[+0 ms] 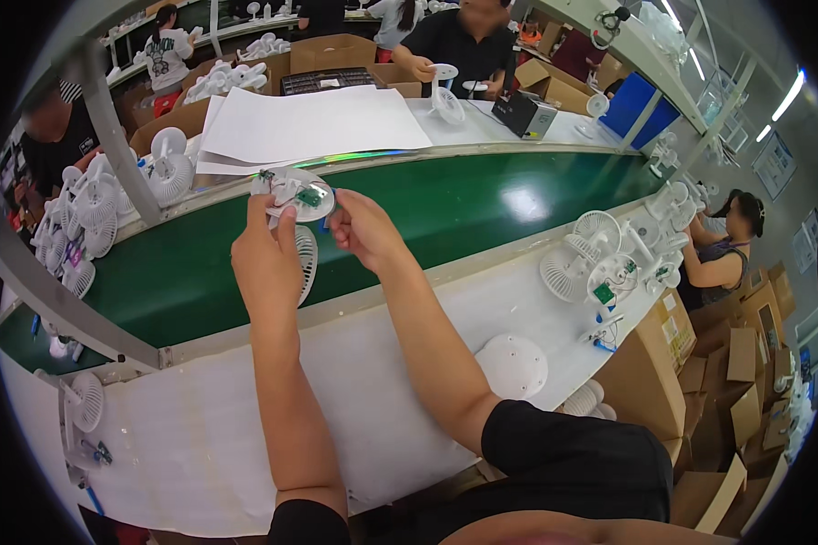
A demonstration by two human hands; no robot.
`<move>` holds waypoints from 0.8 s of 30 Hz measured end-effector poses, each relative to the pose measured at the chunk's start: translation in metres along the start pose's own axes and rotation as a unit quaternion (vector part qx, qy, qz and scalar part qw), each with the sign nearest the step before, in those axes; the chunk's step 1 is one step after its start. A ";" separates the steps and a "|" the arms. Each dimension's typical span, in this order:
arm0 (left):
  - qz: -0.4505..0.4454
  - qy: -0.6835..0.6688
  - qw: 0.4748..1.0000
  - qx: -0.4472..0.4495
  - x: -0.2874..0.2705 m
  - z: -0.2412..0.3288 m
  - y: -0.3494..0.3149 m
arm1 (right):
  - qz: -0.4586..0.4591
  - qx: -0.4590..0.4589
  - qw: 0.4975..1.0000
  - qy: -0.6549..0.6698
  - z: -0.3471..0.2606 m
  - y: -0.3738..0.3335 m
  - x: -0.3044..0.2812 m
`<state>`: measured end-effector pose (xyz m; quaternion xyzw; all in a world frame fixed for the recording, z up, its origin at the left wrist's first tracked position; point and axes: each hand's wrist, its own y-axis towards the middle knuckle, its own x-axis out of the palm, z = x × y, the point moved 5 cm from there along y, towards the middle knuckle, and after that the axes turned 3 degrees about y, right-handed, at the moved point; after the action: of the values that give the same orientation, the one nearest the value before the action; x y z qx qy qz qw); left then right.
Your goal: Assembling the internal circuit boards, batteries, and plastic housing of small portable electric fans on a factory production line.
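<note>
Over the green belt I hold up a small white fan, its opened round base facing me with a green circuit board and thin wires showing. My left hand is closed around the base's left side, thumb in front. Below it hangs the fan's ribbed grille, partly hidden behind my left hand. At the base's right rim, my right hand has its fingers curled in a pinch. A small blue piece shows by those fingertips, and I cannot make out what they hold.
A green conveyor belt crosses beyond the white worktable. Several white fans crowd the right, near a white round plate. More fans stand far left. Cardboard boxes fill the right side. Co-workers work opposite.
</note>
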<state>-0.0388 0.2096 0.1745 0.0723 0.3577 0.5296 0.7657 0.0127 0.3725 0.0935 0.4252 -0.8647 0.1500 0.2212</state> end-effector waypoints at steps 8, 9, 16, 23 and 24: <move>-0.014 -0.005 1.000 -0.024 -0.002 0.001 0.003 | 0.009 0.003 1.000 0.010 -0.003 -0.001 -0.001; -0.014 -0.009 1.000 -0.019 -0.002 0.001 0.003 | 0.015 0.004 1.000 0.012 -0.004 -0.003 0.000; 0.005 -0.024 1.000 0.002 0.008 0.023 0.006 | 0.026 0.011 0.999 0.017 -0.036 -0.011 -0.016; -0.015 -0.056 0.998 -0.006 0.002 0.020 0.006 | 0.023 0.002 1.000 0.011 -0.037 -0.015 -0.009; -0.010 -0.061 0.998 -0.004 0.002 0.020 0.005 | 0.024 0.004 1.000 0.013 -0.037 -0.016 -0.009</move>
<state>-0.0302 0.2188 0.1906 0.0978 0.3090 0.5180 0.7916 0.0399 0.3855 0.1218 0.4031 -0.8712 0.1640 0.2272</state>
